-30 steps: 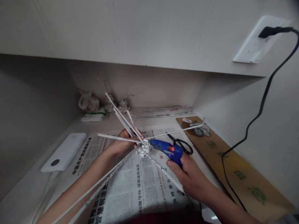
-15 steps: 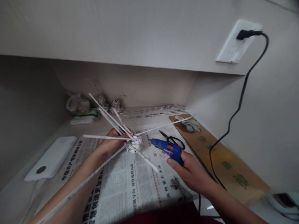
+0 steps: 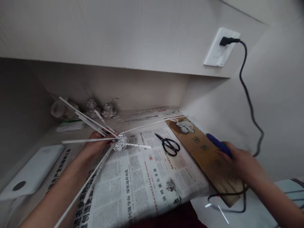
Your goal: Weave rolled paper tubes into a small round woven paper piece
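My left hand (image 3: 101, 139) is closed around a small woven paper ball (image 3: 121, 142), with several rolled paper sticks (image 3: 80, 140) fanning out from it. Part of the grip is hidden behind the sticks. On the right, my right hand (image 3: 237, 160) grips a blue glue gun (image 3: 218, 145) above the cardboard strip; motion smears both somewhat. Between the hands, black-handled scissors (image 3: 169, 146) lie spread on the newspaper (image 3: 140, 177), touched by neither hand.
Two woven paper pieces (image 3: 108, 110) stand at the back left beside a plastic bag (image 3: 63, 109). Loose paper sticks (image 3: 152, 114) lie along the back. A white power bank-like device (image 3: 33, 171) rests left. The black cord (image 3: 254, 117) hangs from the wall socket (image 3: 220, 47) over the cardboard (image 3: 201, 148).
My right hand has carried the glue gun away from the woven ball, rightwards over the cardboard. The scissors are now fully uncovered. The view has turned slightly right; my left hand keeps its hold.
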The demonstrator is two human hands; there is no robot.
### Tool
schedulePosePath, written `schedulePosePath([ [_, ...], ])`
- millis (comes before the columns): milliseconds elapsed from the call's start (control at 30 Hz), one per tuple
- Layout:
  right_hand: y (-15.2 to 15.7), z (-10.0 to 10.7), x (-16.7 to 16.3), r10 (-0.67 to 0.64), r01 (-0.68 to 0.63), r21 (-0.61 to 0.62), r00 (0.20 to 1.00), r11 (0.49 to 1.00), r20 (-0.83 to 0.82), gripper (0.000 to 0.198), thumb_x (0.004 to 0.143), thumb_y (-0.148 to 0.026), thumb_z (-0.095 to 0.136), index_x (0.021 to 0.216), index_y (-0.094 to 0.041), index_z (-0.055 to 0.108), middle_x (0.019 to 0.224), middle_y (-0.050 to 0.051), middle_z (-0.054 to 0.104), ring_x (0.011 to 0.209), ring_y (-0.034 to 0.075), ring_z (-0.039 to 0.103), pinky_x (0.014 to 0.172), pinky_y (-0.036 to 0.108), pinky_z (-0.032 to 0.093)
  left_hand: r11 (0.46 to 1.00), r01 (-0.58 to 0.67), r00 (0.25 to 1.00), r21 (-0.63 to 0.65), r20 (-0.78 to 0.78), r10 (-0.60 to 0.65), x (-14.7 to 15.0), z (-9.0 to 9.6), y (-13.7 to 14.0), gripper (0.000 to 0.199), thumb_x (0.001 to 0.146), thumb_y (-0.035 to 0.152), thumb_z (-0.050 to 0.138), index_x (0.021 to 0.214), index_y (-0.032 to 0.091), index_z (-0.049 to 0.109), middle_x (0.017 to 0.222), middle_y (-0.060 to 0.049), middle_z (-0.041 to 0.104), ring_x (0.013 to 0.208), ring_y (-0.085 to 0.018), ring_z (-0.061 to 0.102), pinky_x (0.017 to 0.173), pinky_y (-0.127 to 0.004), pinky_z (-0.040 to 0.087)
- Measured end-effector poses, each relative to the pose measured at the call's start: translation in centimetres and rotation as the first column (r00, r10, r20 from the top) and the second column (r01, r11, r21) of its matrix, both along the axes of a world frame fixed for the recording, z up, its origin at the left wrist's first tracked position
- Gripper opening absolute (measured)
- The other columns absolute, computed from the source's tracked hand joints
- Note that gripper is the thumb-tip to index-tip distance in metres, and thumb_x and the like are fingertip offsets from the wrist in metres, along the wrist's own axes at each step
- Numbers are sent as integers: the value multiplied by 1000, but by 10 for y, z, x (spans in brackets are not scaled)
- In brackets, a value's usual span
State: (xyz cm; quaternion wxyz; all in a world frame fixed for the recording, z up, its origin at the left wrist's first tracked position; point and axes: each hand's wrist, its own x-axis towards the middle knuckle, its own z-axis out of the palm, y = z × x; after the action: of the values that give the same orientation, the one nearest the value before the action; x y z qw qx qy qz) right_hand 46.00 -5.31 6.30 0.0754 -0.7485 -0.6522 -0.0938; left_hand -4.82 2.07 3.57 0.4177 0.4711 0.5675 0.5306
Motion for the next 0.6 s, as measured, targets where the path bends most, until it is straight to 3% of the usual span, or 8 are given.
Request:
schedulePosePath([
  [33,-2,5,14,-27,28,-7,989,1000,148,37,86,-52,48,106,-24,65,75,13,72,73,36,67,67,45,47,1000,3,1000,-7,-4,-3,0,0,0,28,54,38,82,68,15,73,63,-4,68,57,-16,56,52,-26,43],
  [100,-6,11,32,-21,39,-64,965,997,262,36,86,-46,49,111,-24,63,79,14,72,74,37,67,65,44,45,1000,17,1000,-11,-17,-17,0,0,0,29,55,39,81,70,15,74,64,-4,69,58,-16,56,52,-26,43],
  [233,-7,2,33,9,14,-148,988,989,155,34,88,-46,51,115,-29,63,84,14,74,71,32,68,59,39,42,999,33,999,12,-31,-33,-1,1,0,26,54,38,82,67,17,74,62,-2,67,54,-14,53,50,-25,41],
  [400,-8,-16,27,4,1,-124,999,992,38,44,91,-58,48,120,-28,62,89,17,73,74,31,70,59,39,43,1000,22,997,3,-70,-21,-3,-1,1,24,57,37,83,68,18,74,63,-2,68,56,-15,55,52,-25,44],
  [500,-22,-14,39,-23,24,-145,1000,989,8,47,88,-62,49,119,-30,62,85,14,73,75,32,71,59,40,45,999,49,996,6,-80,-48,-4,-5,3,27,58,39,83,69,17,73,61,-2,67,55,-15,55,51,-25,43],
  [600,-43,-6,61,-1,-6,-147,999,989,-43,45,86,-62,52,117,-31,63,85,20,72,77,30,71,67,42,46,998,56,996,2,-65,-56,-5,-6,3,27,58,40,83,69,17,73,61,-2,67,54,-15,55,51,-25,43],
])
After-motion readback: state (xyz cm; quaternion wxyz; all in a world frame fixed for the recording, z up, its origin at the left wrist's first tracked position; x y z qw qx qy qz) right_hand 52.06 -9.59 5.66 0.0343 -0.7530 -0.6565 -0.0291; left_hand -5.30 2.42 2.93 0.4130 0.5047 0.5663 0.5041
